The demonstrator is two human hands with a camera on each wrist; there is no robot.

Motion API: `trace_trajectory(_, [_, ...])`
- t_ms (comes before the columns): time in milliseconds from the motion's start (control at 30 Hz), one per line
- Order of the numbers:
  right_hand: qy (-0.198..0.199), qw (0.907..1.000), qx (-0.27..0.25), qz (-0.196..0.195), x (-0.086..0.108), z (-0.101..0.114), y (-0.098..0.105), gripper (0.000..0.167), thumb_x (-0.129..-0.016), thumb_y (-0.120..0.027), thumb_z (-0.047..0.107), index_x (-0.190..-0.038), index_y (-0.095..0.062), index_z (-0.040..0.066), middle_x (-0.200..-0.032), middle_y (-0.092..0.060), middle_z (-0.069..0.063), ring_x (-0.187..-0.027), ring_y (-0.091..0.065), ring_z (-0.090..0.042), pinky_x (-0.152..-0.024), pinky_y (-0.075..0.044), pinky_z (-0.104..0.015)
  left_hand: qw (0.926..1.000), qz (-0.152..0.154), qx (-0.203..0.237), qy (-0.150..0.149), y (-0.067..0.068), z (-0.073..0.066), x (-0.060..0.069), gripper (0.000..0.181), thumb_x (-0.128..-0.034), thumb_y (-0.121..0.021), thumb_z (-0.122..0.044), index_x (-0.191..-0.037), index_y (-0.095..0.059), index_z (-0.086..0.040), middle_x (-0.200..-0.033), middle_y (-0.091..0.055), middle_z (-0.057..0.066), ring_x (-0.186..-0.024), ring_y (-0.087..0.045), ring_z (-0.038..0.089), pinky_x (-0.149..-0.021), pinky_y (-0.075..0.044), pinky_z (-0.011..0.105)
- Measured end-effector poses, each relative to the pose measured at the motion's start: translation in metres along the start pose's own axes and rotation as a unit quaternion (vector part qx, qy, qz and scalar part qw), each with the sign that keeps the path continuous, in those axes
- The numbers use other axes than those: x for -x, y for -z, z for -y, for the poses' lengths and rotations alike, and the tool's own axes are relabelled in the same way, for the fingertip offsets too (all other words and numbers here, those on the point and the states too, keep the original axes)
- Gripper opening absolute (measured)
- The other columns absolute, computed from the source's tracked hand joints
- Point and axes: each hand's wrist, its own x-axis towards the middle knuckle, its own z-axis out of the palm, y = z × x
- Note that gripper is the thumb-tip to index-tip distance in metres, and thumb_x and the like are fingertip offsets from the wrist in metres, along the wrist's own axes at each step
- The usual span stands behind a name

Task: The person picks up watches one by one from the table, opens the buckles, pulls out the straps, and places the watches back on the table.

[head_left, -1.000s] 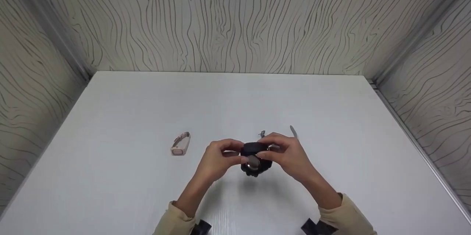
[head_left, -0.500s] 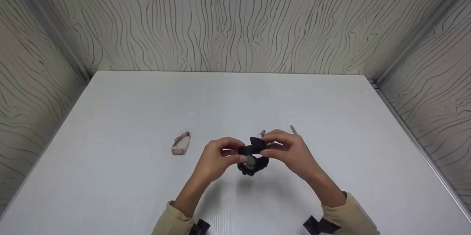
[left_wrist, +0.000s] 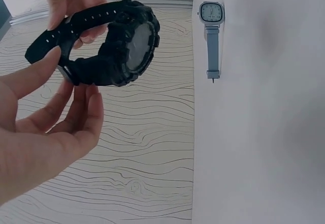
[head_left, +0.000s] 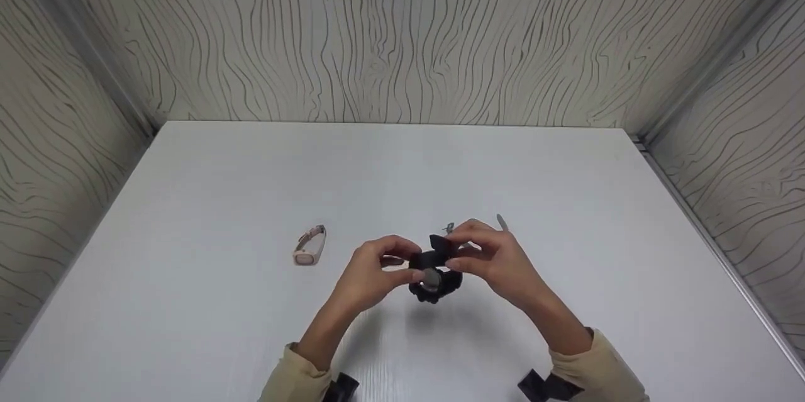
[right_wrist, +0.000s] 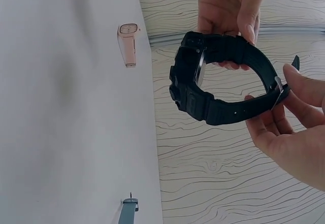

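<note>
A black wristwatch [head_left: 434, 292] is held up above the table between both hands, its strap forming a loop. My left hand [head_left: 377, 273] pinches the strap on the left side, thumb in front and fingers behind. Opposite it, my right hand [head_left: 494, 257] pinches the strap near the metal buckle [right_wrist: 278, 85]. The strap's tip [right_wrist: 296, 62] pokes out beyond the right thumb. In the left wrist view the round watch face [left_wrist: 139, 47] points away to the right. How far the strap sits in the buckle is partly hidden by fingers.
On the white table [head_left: 220, 188], a pink watch [head_left: 306, 258] lies left of the hands. A blue-grey watch [left_wrist: 213, 46] lies behind the right hand, which partly covers it in the head view. Wood-patterned panels [head_left: 390, 37] close off the back and sides.
The right hand has risen slightly, and a strap end now stands up at its fingers. The watch loop has tilted a little. The left hand stays nearly in place, keeping its grip.
</note>
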Motion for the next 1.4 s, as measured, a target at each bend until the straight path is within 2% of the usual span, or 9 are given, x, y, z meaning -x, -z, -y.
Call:
trace_trajectory(267, [0.003, 1.0000, -0.004, 0.003, 0.000, 0.002, -0.003, 0.025, -0.079, -0.069, 0.002, -0.103, -0.065, -0.003, -0.098, -0.053, -0.017, -0.091, -0.056, -0.023, -0.083, -0.049, -0.035, 0.9999, 0.004, 0.003, -0.011, -0.007, -0.001, -0.005, 0.029, -0.0750, -0.075, -0.013, -0.101, -0.065, -0.004, -0.095, -0.064, 0.002, -0.092, -0.059, 0.017, -0.085, -0.047, 0.030])
trace_trajectory(433, [0.009, 0.9995, -0.029, 0.002, 0.001, 0.001, -0.002, 0.027, -0.079, -0.068, -0.001, -0.104, -0.062, -0.008, -0.099, -0.053, -0.018, -0.091, -0.058, -0.024, -0.084, -0.048, -0.035, 0.9999, -0.001, 0.012, -0.007, -0.010, 0.000, -0.005, 0.025, -0.0733, -0.076, -0.013, -0.095, -0.067, -0.005, -0.090, -0.065, 0.002, -0.088, -0.061, 0.016, -0.082, -0.049, 0.031])
trace_trajectory(600, [0.010, 0.9995, -0.030, 0.000, 0.000, 0.001, -0.001, 0.026, -0.078, -0.068, -0.002, -0.102, -0.062, -0.009, -0.098, -0.054, -0.016, -0.091, -0.060, -0.023, -0.084, -0.048, -0.036, 0.9997, -0.014, 0.020, -0.001, -0.009, 0.000, -0.004, 0.025, -0.0722, -0.077, -0.012, -0.095, -0.068, -0.005, -0.091, -0.065, 0.003, -0.089, -0.063, 0.018, -0.080, -0.050, 0.033])
trace_trajectory(767, [0.008, 0.9999, -0.014, -0.005, -0.001, 0.001, 0.001, 0.025, -0.078, -0.069, 0.000, -0.102, -0.062, -0.007, -0.099, -0.056, -0.015, -0.090, -0.059, -0.020, -0.085, -0.048, -0.035, 0.9990, -0.041, 0.020, -0.005, -0.009, 0.000, -0.003, 0.026, -0.0721, -0.077, -0.011, -0.095, -0.068, -0.005, -0.092, -0.065, 0.003, -0.089, -0.063, 0.018, -0.078, -0.050, 0.033])
trace_trajectory(967, [0.011, 0.9998, 0.010, 0.012, -0.002, -0.001, 0.002, 0.028, -0.081, -0.066, 0.001, -0.108, -0.060, -0.005, -0.102, -0.056, -0.012, -0.092, -0.057, -0.019, -0.087, -0.047, -0.033, 0.9979, -0.061, 0.017, -0.018, -0.010, 0.001, -0.002, 0.024, -0.0725, -0.076, -0.009, -0.095, -0.069, -0.003, -0.092, -0.065, 0.005, -0.087, -0.063, 0.020, -0.077, -0.051, 0.030])
trace_trajectory(1133, [0.021, 0.9995, 0.010, 0.023, -0.002, -0.002, 0.004, 0.028, -0.081, -0.065, 0.000, -0.108, -0.060, -0.005, -0.102, -0.056, -0.013, -0.093, -0.056, -0.021, -0.087, -0.047, -0.034, 0.9975, -0.068, 0.019, -0.008, -0.010, 0.002, -0.002, 0.024, -0.0715, -0.077, -0.008, -0.094, -0.070, -0.004, -0.091, -0.065, 0.005, -0.086, -0.063, 0.019, -0.077, -0.051, 0.031])
trace_trajectory(1233, [0.011, 0.9997, -0.008, 0.019, -0.002, -0.002, 0.005, 0.025, -0.081, -0.066, -0.001, -0.105, -0.060, -0.006, -0.102, -0.055, -0.020, -0.094, -0.057, -0.023, -0.087, -0.047, -0.035, 0.9970, -0.074, 0.023, 0.001, -0.011, 0.002, -0.002, 0.024, -0.0709, -0.077, -0.008, -0.094, -0.070, -0.005, -0.090, -0.064, 0.003, -0.085, -0.063, 0.017, -0.076, -0.050, 0.032])
trace_trajectory(1400, [-0.019, 0.9993, -0.030, 0.010, -0.001, -0.001, 0.006, 0.025, -0.081, -0.066, 0.001, -0.102, -0.058, -0.008, -0.102, -0.053, -0.024, -0.092, -0.058, -0.023, -0.088, -0.046, -0.035, 0.9965, -0.081, 0.021, -0.008, -0.011, 0.003, -0.002, 0.023, -0.0705, -0.078, -0.008, -0.092, -0.071, -0.006, -0.088, -0.065, 0.003, -0.084, -0.063, 0.017, -0.076, -0.050, 0.032])
